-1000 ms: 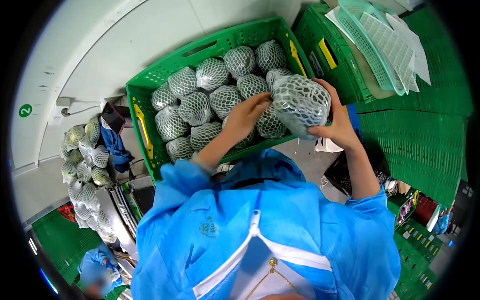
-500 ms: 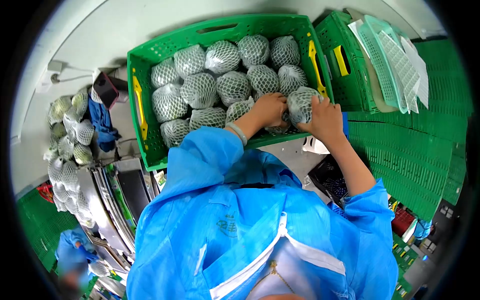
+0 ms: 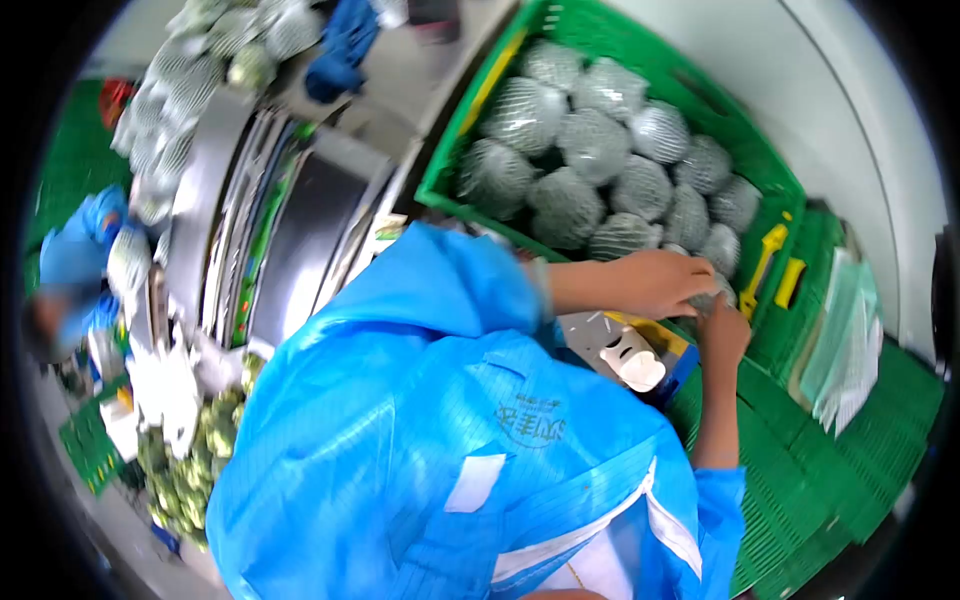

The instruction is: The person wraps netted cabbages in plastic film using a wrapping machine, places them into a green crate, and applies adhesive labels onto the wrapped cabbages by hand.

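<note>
A green plastic crate (image 3: pixel 600 30) holds rows of round produce wrapped in white foam net (image 3: pixel 595 145); the wrapping hides what kind it is. At the crate's near right corner, one net-wrapped ball (image 3: pixel 718 290) sits between my two hands. My left hand (image 3: pixel 662 283) reaches across from the left, its fingers curled onto the ball. My right hand (image 3: pixel 725 328) grips the same ball from the near right side. Motion blur softens the fingertips, and the hands cover much of the ball.
Another green crate with a yellow handle (image 3: pixel 790 283) stands at the right, a pale green basket (image 3: pixel 845 330) against it. Stacked panels (image 3: pixel 270 220) stand at the left. Net-wrapped produce (image 3: pixel 180 95) is piled at upper left. A person in blue (image 3: pixel 80 260) is at far left.
My view has turned and shifted, so the crate now appears tilted at upper right. Both hands have come closer together around the ball at the crate's corner, which sits lower among the others.
</note>
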Demonstrator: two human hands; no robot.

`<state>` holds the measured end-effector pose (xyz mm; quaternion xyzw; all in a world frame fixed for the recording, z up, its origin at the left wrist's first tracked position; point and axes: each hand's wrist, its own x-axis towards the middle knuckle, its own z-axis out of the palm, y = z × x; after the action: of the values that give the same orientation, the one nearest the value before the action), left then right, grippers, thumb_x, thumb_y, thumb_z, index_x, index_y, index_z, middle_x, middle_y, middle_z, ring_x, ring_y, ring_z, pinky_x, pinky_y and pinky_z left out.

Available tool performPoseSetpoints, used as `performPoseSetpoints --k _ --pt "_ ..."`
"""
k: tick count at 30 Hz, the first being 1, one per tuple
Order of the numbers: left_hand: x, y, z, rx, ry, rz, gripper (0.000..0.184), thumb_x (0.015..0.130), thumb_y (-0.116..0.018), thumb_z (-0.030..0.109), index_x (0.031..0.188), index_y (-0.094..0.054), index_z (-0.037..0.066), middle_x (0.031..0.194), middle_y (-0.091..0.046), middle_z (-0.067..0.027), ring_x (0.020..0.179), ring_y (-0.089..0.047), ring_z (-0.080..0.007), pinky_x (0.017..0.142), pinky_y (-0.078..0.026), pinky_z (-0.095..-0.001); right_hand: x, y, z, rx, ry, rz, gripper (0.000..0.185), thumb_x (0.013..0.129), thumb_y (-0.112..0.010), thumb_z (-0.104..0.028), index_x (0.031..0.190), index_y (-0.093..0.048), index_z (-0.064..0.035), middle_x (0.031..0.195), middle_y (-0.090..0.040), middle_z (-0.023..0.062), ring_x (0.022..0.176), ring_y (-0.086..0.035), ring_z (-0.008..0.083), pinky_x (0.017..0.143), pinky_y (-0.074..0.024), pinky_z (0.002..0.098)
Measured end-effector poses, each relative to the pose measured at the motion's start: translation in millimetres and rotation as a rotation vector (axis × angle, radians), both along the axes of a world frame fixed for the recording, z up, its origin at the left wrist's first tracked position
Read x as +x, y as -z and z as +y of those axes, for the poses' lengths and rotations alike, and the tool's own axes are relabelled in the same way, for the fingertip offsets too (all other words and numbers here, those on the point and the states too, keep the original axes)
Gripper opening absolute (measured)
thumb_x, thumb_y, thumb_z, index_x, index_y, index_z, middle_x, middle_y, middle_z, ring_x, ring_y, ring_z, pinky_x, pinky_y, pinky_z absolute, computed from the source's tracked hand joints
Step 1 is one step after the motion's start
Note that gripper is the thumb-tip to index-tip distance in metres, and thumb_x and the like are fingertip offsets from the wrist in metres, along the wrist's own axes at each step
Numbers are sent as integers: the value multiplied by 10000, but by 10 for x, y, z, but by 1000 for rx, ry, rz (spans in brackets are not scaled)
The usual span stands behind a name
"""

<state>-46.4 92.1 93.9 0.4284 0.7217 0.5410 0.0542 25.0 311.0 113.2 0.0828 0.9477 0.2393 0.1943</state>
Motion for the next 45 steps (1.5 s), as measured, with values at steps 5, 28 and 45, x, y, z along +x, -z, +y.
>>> performPoseSetpoints --k 5,28,45 --pt "705 342 -1999 -65 -454 -278 130 859 -679 74 986 -650 69 853 -659 -108 772 -660 -282 675 -520 -358 211 408 -1247 -628 -362 394 372 872 -661 -420 970 -657 -61 886 -668 84 808 -624 282 617 -495 388" --pt "771 -172 -2744 315 -579 -533 227 874 -711 110 1057 -689 -21 1025 -686 -82 906 -629 -148 779 -499 -287 -700 -235 -2681 -2011 -16 -465 470 843 -753 -259 1198 -596 4 1119 -636 87 1018 -588 166 870 -476 318" --pt "647 -487 -2368 191 -1064 -871 300 991 -608 252 1062 -663 -35 856 -691 -30 745 -585 -56 661 -466 -229 -3734 1188 -2032 -1088 -437 166 487 792 -762 -347 1150 -609 -55 974 -701 188 905 -677 352 782 -534 433"
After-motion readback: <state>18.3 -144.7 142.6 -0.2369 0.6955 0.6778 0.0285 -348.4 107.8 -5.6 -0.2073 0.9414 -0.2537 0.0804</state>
